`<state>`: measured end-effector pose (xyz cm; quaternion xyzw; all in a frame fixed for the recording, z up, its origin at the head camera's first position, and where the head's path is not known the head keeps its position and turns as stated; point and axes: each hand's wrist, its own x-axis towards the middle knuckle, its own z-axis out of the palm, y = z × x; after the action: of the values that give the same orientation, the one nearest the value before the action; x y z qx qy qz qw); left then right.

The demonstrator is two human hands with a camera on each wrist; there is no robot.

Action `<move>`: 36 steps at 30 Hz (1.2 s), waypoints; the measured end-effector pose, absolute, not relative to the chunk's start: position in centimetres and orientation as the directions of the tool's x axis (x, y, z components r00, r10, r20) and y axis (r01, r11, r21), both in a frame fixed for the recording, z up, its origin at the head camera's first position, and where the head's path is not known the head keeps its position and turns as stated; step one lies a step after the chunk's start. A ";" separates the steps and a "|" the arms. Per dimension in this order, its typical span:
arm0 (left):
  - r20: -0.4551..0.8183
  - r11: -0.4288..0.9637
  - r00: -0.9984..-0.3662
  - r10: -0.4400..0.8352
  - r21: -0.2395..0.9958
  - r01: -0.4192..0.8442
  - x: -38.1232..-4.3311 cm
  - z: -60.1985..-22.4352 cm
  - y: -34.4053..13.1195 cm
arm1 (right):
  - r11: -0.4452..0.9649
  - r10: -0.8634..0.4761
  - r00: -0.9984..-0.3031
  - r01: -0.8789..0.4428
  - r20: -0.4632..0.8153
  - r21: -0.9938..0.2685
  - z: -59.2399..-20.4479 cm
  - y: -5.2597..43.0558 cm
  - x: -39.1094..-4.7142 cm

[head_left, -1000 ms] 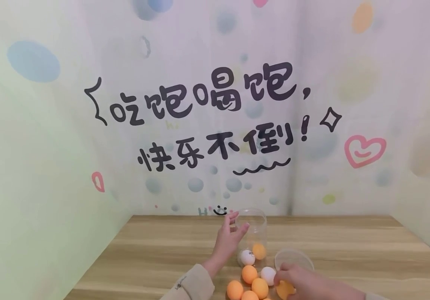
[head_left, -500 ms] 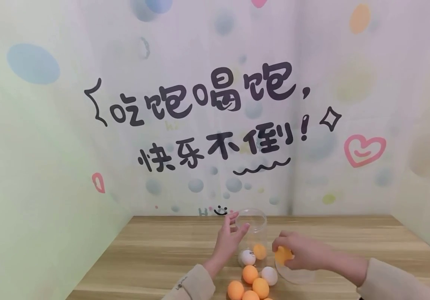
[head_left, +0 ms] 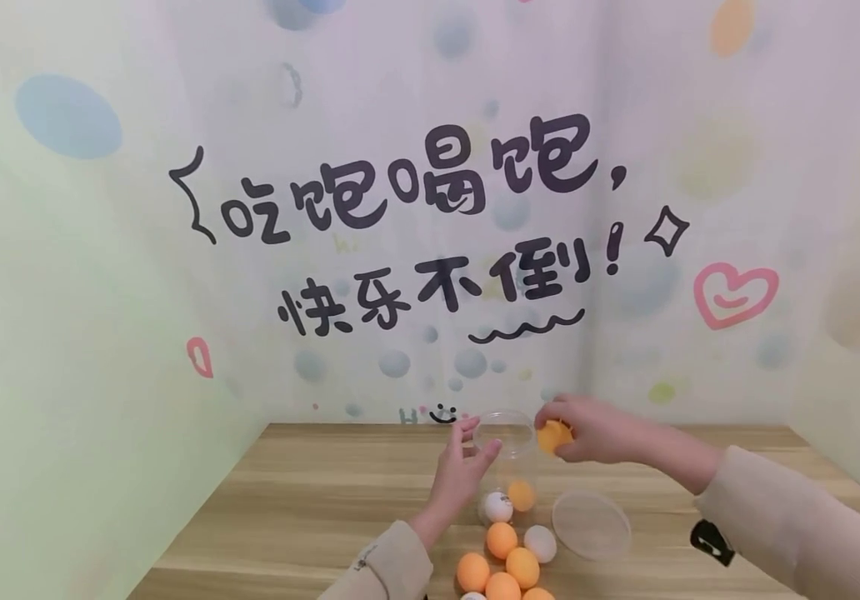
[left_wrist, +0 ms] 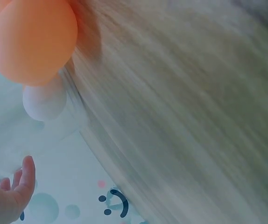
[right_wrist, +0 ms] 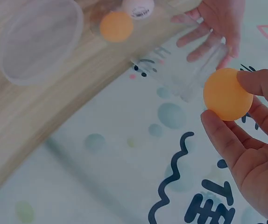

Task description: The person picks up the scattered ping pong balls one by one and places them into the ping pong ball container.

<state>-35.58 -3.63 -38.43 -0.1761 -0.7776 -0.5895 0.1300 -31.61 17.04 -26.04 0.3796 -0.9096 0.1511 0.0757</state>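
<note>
A clear plastic jar (head_left: pixel 505 462) stands upright on the table, with a white and an orange ping-pong ball (head_left: pixel 521 496) at its bottom. My left hand (head_left: pixel 460 475) grips the jar near its rim, thumb in front and fingers round the far side. Between thumb and fingertips my right hand (head_left: pixel 598 429) pinches another orange ping-pong ball (right_wrist: pixel 228 94), held up just right of the jar's mouth. In front of the jar, several loose orange balls (head_left: pixel 522 567) and a white ball (head_left: pixel 540 544) lie close together.
A round translucent lid (head_left: pixel 591 525) lies flat on the wooden table (head_left: pixel 325 492), right of the jar. Behind the table hangs a printed backdrop (head_left: pixel 430 333). A black item (head_left: pixel 712 542) shows below the right sleeve.
My right hand has picked the orange ball up from beside the loose balls and raised it over the lid to the jar's rim. My left hand keeps its hold on the jar.
</note>
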 end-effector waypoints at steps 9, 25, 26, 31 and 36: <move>0.398 0.221 -0.910 0.119 0.882 0.415 -35.7 -38.3 -3.7 | 0.685 -0.643 -0.700 -0.707 0.311 -0.178 -25.3 15.2 -33.5; 0.382 0.201 -0.916 0.123 0.894 0.400 -35.3 -38.0 -3.8 | 0.753 -0.588 -0.762 -0.638 0.270 -0.161 -27.0 12.3 -35.2; 0.382 0.198 -0.915 0.126 0.895 0.401 -35.1 -37.8 -3.8 | 0.754 -0.588 -0.763 -0.637 0.268 -0.157 -27.0 12.2 -35.2; 0.384 0.183 -0.912 0.146 0.895 0.406 -33.3 -36.0 -3.8 | 0.754 -0.588 -0.766 -0.635 0.261 -0.167 -27.4 11.7 -35.3; 0.375 0.178 -0.914 0.152 0.899 0.399 -32.5 -35.2 -3.8 | 0.748 -0.598 -0.761 -0.642 0.252 -0.165 -27.7 11.6 -35.5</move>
<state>-32.46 -3.78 -35.20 -0.1811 -0.7609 -0.6149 0.1003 -35.47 11.65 -27.68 0.3333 -0.9304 0.1217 0.0916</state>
